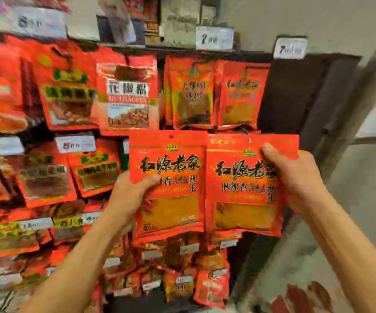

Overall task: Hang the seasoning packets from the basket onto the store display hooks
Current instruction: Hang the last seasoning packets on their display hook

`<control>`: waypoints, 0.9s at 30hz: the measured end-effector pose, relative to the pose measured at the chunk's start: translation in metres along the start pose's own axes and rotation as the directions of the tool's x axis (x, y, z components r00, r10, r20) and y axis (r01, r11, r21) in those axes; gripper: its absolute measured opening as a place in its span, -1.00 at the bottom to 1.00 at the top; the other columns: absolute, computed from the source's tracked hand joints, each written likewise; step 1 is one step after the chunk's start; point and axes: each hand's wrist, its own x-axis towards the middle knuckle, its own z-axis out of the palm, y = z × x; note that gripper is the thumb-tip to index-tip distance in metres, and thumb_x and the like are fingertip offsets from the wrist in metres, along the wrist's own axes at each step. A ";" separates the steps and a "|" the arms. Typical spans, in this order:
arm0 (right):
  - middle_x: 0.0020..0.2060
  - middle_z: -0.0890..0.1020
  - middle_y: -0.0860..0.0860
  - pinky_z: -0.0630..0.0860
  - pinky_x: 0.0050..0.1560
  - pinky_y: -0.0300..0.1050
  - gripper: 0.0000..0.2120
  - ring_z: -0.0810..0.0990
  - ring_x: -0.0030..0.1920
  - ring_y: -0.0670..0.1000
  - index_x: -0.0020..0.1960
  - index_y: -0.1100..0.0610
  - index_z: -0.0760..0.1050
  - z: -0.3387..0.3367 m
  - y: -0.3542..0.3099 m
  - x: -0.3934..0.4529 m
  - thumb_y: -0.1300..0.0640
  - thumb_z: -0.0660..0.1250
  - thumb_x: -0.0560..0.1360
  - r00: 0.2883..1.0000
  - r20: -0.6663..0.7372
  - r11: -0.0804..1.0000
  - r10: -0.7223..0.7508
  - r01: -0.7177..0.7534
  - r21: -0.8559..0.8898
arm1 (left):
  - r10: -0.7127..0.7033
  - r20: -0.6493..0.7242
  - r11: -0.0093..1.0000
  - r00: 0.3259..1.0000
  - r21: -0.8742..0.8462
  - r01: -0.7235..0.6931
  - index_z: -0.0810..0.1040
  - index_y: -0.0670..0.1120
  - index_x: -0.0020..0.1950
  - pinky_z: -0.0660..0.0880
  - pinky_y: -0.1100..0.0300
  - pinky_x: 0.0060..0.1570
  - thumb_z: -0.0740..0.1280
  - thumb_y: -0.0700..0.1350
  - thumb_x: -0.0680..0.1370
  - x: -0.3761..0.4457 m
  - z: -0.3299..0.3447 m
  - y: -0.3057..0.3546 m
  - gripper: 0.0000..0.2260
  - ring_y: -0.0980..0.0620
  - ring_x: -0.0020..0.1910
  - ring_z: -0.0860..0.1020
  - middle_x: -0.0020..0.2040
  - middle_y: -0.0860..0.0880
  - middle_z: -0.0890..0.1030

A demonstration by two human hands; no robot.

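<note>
I hold up two matching red seasoning packets with black lettering and orange powder windows, side by side before the display. My left hand (130, 197) grips the left packet (171, 188) at its left edge, thumb across the front. My right hand (295, 177) pinches the right packet (241, 190) near its upper right corner. Each packet has a small hang hole at its top. Just above them, packets of the same kind (239, 96) hang from a display hook. The basket is out of view.
The rack is crowded with hanging red seasoning packets in rows, with white price tags (214, 38) on the hook ends. A dark rack edge (313, 105) and a grey wall (352, 181) lie to the right. More packets (209, 288) hang low under my arms.
</note>
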 end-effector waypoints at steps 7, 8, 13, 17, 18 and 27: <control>-0.28 0.75 0.00 0.60 -0.37 -0.18 -0.87 0.74 -0.28 -0.01 -0.22 -0.03 0.73 -0.030 -0.076 0.043 0.14 0.51 0.48 0.975 -0.116 0.980 -0.191 0.182 -0.078 | 0.161 0.069 0.987 0.984 0.010 -0.163 0.73 0.10 -0.08 0.62 0.09 -0.32 0.48 0.10 0.39 0.020 0.030 0.086 -0.84 -0.05 -0.20 0.72 -0.10 -0.07 0.76; -0.29 0.75 0.01 0.59 -0.39 -0.20 -0.86 0.74 -0.29 0.00 -0.25 -0.01 0.72 -0.032 -0.081 0.052 0.15 0.51 0.48 0.972 -0.133 0.980 -0.196 0.187 -0.073 | 0.172 0.090 0.984 0.981 0.019 -0.175 0.73 0.10 -0.08 0.58 0.14 -0.43 0.49 0.08 0.41 0.025 0.035 0.093 -0.86 -0.04 -0.25 0.72 -0.12 -0.07 0.75; -0.31 0.74 0.02 0.61 -0.41 -0.14 -0.87 0.74 -0.29 0.02 -0.23 0.10 0.65 -0.033 -0.089 0.110 0.10 0.55 0.44 0.966 -0.211 0.987 -0.152 0.159 0.015 | 0.214 0.092 0.970 0.972 0.094 -0.223 0.67 0.10 -0.09 0.61 0.02 -0.34 0.48 -0.19 0.51 0.051 0.077 0.108 -0.84 -0.08 -0.24 0.72 -0.15 -0.07 0.75; -0.29 0.75 0.01 0.66 -0.19 0.00 -0.83 0.75 -0.26 0.04 -0.17 0.09 0.64 -0.037 -0.090 0.163 0.02 0.57 0.43 0.969 -0.215 0.991 -0.120 0.131 0.035 | 0.246 0.063 0.968 0.967 0.034 -0.249 0.63 0.01 0.05 0.58 0.14 -0.47 0.47 -0.13 0.53 0.072 0.116 0.109 -0.88 -0.04 -0.26 0.73 -0.13 -0.07 0.75; -0.26 0.75 0.03 0.68 -0.14 0.04 -0.82 0.75 -0.24 0.05 -0.14 0.10 0.64 -0.038 -0.090 0.175 0.02 0.57 0.42 0.970 -0.218 0.992 -0.107 0.119 0.044 | 0.267 0.061 0.963 0.962 0.028 -0.269 0.64 -0.01 0.06 0.60 0.16 -0.42 0.46 -0.10 0.54 0.077 0.124 0.109 -0.88 -0.03 -0.22 0.73 -0.12 -0.06 0.76; -0.21 0.76 0.05 0.68 -0.01 0.23 -0.80 0.76 -0.17 0.10 -0.09 0.12 0.67 -0.036 -0.080 0.241 0.01 0.57 0.41 0.976 -0.191 0.991 -0.108 0.120 0.051 | 0.320 0.120 0.939 0.940 0.089 -0.331 0.70 0.17 -0.06 0.64 0.17 -0.23 0.45 -0.03 0.56 0.114 0.167 0.098 -0.92 -0.01 -0.10 0.73 -0.06 0.00 0.76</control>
